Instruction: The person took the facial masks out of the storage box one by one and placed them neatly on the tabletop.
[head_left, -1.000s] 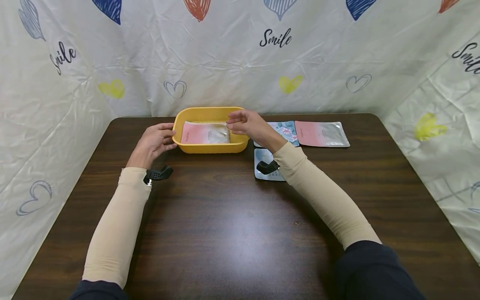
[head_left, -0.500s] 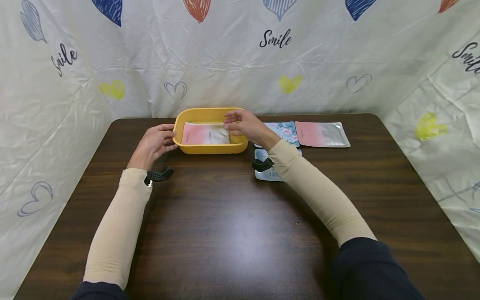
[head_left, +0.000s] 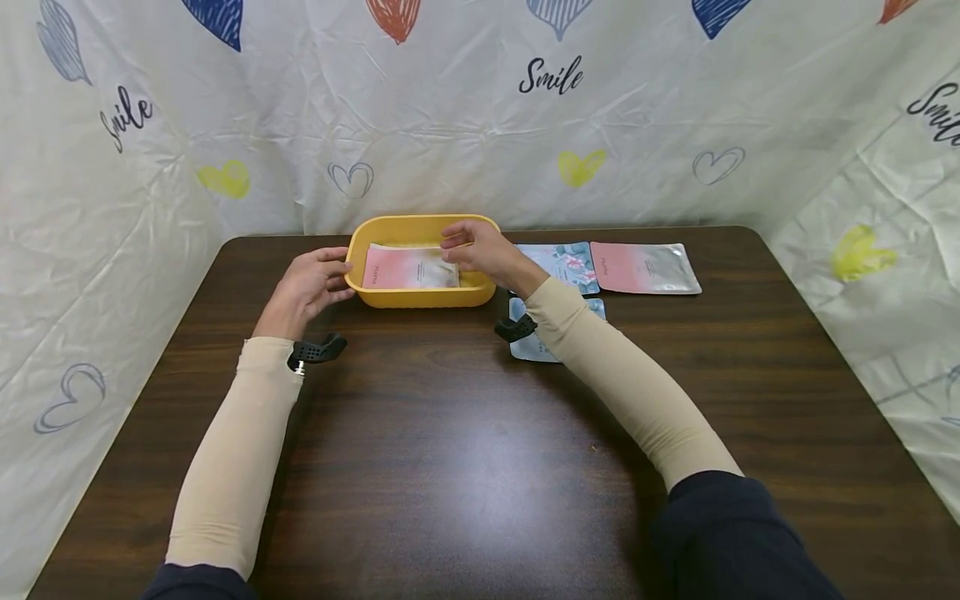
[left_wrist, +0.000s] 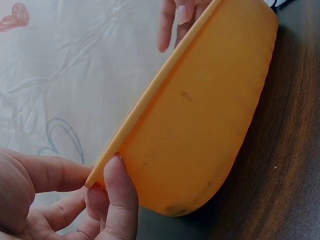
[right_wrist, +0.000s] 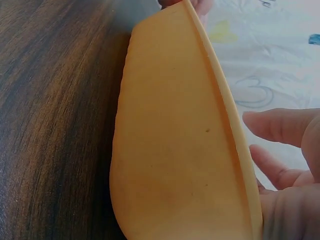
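Observation:
My left hand [head_left: 311, 279] pinches the left end of a yellow plastic basket [head_left: 423, 297]. In the left wrist view, thumb and fingers meet on the basket's rim [left_wrist: 145, 105]. Inside lies a flat pink-and-silver sheet mask packet [head_left: 408, 268]. Over the basket's right end reaches my right hand [head_left: 487, 252], its fingers loosely extended near the packet's silver end. In the right wrist view, those fingers [right_wrist: 280, 125] show past the rim with nothing visible between them. Whether they touch the packet is hidden.
To the right lie another pink-and-silver packet [head_left: 645, 268] and a blue floral packet [head_left: 570, 265]. A light-blue packet [head_left: 534, 348] lies nearer, partly under the right wrist strap [head_left: 516, 328]. Behind the dark wooden table [head_left: 450, 433] hangs a white printed cloth [head_left: 450, 108].
My right hand has moved a little left, further over the basket. The left hand, basket and packets stay in place.

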